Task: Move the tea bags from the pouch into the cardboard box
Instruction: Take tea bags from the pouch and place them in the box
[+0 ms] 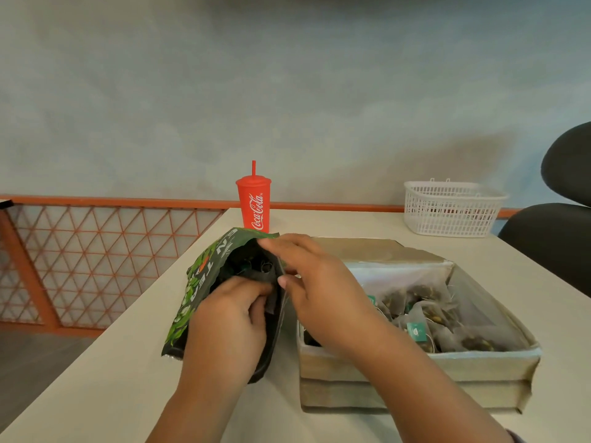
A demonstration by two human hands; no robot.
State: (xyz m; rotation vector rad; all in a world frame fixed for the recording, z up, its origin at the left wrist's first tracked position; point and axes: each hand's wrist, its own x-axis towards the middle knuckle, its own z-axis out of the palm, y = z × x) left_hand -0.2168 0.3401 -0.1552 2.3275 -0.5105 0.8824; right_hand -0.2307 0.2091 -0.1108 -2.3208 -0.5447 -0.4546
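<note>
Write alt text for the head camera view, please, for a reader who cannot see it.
A person's left hand grips a green-and-black pouch at its open mouth while the right hand pinches its rim, beside an open cardboard box holding tea bags on a pale table. A red cup and white basket stand behind.

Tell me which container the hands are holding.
The green-and-black pouch, left of the cardboard box: left hand grips it, right hand pinches its rim. Neither holds the box, red cup or white basket.
</note>
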